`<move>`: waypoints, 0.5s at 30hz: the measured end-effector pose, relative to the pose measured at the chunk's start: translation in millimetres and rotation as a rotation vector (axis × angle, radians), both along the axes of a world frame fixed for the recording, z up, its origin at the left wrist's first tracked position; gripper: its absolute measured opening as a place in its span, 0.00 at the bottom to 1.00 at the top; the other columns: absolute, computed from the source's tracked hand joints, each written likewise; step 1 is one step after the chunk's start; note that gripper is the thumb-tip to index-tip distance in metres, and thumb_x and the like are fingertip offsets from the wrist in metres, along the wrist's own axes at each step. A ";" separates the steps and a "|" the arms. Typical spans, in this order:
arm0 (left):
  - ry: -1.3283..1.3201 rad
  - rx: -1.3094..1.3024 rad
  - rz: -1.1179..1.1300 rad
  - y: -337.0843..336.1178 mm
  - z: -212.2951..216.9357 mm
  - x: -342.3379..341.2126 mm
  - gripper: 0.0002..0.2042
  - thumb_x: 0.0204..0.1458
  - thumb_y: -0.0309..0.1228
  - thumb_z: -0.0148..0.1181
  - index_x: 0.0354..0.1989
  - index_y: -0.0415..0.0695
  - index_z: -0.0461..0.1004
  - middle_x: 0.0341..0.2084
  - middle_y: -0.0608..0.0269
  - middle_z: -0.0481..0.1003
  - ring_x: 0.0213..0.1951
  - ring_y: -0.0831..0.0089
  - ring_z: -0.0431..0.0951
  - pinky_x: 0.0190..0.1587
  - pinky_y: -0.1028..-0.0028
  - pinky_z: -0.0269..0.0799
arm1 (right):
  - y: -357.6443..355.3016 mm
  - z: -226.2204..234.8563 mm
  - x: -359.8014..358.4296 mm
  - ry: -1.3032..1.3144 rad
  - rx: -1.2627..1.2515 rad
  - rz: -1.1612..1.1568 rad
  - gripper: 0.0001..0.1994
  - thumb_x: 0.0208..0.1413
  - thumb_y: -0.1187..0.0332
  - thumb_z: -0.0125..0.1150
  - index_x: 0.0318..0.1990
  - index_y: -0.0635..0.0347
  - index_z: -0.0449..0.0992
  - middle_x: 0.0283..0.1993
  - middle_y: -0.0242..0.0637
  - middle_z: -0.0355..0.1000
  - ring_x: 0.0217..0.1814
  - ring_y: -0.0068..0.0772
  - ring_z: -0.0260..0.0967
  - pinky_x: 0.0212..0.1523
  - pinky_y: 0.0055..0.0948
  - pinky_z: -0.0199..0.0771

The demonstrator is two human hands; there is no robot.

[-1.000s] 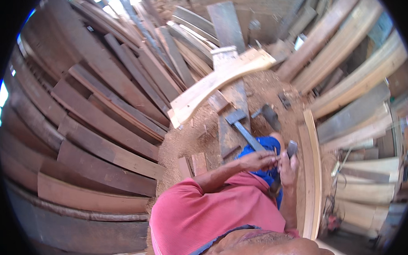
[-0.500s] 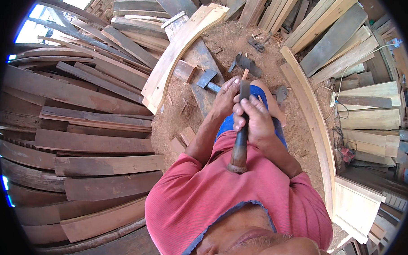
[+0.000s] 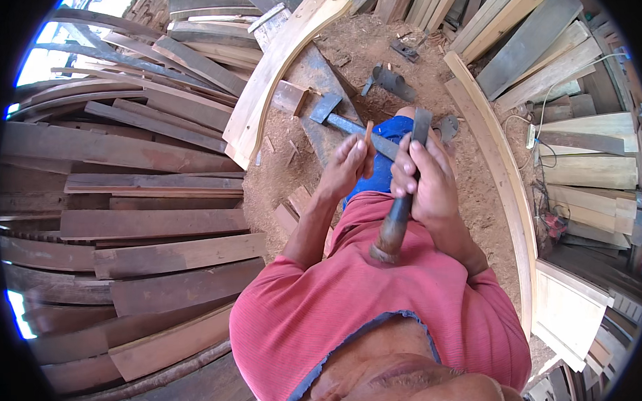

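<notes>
Hammer: blue-grey metal-headed hammer (image 3: 325, 108), at 12 o'clock of centre, handle running toward 4.
Left hand: the left hand (image 3: 348, 163), at 1 o'clock, pinches a thin orange-brown wooden sliver (image 3: 369, 131) upright.
Chisel: dark-handled chisel (image 3: 399, 215) with flat grey blade, at 3 o'clock, blade toward 1.
Right hand: the right hand (image 3: 430, 177) wraps the chisel.
Sliver work: seemingly handling it beside the blade, apart.
Blade edge: calls for fingertips clear, chisel steady.

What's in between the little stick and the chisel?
In the head view, the gap between the little stick and the chisel is bare; blue shorts and the hammer's handle show behind it.
</notes>
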State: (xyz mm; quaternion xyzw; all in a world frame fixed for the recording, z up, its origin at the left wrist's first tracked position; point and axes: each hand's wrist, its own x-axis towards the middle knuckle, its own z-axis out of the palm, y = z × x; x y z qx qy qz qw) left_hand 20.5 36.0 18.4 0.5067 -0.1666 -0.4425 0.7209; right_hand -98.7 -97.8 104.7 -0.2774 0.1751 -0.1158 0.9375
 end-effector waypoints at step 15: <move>-0.687 0.147 -0.170 -1.3 22.2 4.3 0.17 0.68 0.41 0.45 0.32 0.42 0.68 0.21 0.67 0.63 0.26 0.77 0.62 0.31 0.74 0.62 | 16.8 10.3 -10.7 0.024 -0.073 0.061 0.08 0.70 0.61 0.45 0.42 0.54 0.63 0.23 0.23 0.56 0.16 0.13 0.51 0.18 0.21 0.60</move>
